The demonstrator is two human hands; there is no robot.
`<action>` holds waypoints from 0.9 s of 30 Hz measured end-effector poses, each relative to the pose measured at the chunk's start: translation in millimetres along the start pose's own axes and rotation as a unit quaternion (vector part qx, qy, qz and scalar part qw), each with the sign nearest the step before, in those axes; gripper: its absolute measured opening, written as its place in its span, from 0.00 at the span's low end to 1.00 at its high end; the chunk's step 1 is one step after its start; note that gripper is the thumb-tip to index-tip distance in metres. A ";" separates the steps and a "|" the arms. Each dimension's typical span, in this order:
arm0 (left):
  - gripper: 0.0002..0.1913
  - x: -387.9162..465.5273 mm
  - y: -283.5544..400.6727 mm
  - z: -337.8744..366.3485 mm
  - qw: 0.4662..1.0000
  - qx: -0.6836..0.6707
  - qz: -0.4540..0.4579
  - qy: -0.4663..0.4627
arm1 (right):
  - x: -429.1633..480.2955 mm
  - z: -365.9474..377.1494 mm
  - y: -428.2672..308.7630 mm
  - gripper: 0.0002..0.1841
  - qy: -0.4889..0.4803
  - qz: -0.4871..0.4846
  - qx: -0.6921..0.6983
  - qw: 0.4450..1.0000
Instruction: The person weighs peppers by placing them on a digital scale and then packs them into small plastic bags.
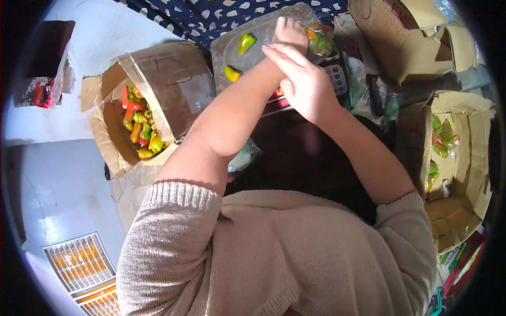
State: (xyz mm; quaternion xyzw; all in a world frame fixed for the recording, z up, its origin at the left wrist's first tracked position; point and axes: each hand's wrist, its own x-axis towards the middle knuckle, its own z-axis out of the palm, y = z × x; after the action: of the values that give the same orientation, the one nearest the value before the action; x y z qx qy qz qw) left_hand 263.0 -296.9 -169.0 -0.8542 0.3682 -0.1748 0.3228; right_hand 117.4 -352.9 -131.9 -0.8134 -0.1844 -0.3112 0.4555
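My left hand (291,35) reaches over the clear pan (263,23) of a digital scale. Its fingers point away from me, and what lies under the palm is hidden. Laid across my left wrist is my right hand (306,81), fingers stretched out, with no object visible in it. A green pepper (246,43) and a yellow-green pepper with a dark patch (233,73) rest on the pan, left of my hands. Just right of my left hand sits a clear plastic bag of green and orange peppers (321,41). The lit red display (282,102) is partly covered by my arms.
An open cardboard box (185,87) on the left holds many red, green and yellow peppers (144,130). Bagged peppers (444,136) lie in a cardboard box (474,158) at right. Another cardboard box (395,39) stands top right. A dark-handled tool (374,94) lies beside the scale.
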 end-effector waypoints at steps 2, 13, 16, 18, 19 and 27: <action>0.19 -9.7 8.6 8.9 0.995 -0.057 -0.051 0.069 | -1.0 -5.8 -5.7 0.32 -0.016 0.024 0.009 1.000; 0.33 -13.1 18.0 -16.5 0.912 -0.378 -0.089 0.135 | -1.8 0.4 -5.9 0.27 -0.039 0.013 -0.025 0.999; 0.31 0.5 19.2 -24.6 0.876 -0.465 -0.126 0.005 | -2.6 -3.4 -1.2 0.25 -0.032 0.012 -0.037 0.999; 0.32 -0.5 22.6 -18.9 0.876 -0.457 -0.147 0.043 | 1.8 -9.1 -1.8 0.25 -0.031 0.001 -0.041 0.999; 0.32 -2.8 22.2 -13.6 0.875 -0.450 -0.159 0.079 | 3.5 -10.3 -2.2 0.26 -0.010 0.025 -0.020 0.999; 0.15 -92.5 -67.6 -83.4 0.770 -0.635 0.044 -0.029 | 12.3 -29.7 27.1 0.29 0.031 0.182 0.057 0.981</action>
State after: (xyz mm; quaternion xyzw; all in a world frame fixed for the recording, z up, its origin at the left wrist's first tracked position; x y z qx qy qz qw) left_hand 191.3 -228.4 -67.7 -0.8522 0.4227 0.1382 -0.2758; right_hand 132.3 -392.2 -128.9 -0.7960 -0.0367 -0.2368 0.5558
